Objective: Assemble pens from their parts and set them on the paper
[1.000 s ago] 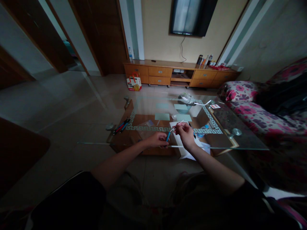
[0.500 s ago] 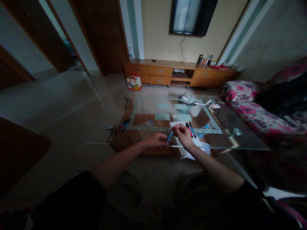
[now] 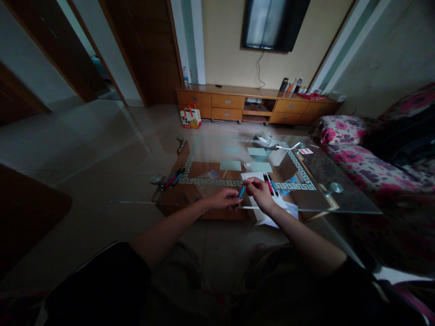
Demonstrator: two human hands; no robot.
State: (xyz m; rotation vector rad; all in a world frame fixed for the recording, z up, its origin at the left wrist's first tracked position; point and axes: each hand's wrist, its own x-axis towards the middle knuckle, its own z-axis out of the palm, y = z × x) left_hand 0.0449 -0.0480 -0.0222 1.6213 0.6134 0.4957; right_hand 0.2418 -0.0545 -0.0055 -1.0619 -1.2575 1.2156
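Low over the near edge of the glass table, my left hand (image 3: 227,198) is closed around the blue barrel of a pen (image 3: 241,192), which tilts up to the right. My right hand (image 3: 258,191) pinches at the pen's upper end, its fingertips close against the barrel. A thin pale rod, perhaps a pen refill, pokes up above those fingertips; its lower part is hidden. Right beside my right hand, red and blue pens (image 3: 271,184) lie on white paper (image 3: 255,216) that hangs over the table edge.
More pens (image 3: 172,178) lie in a bunch at the left of the glass table (image 3: 353,204). A clear plastic bag (image 3: 265,139) rests toward the far side. Beyond stand a TV cabinet (image 3: 227,100) and a paper bag (image 3: 190,117); a floral sofa (image 3: 356,158) is at right.
The blue pen has shifted slightly upward and stands a little steeper, with less of its lower end showing below my left fingers. Both hands otherwise keep nearly the same place.
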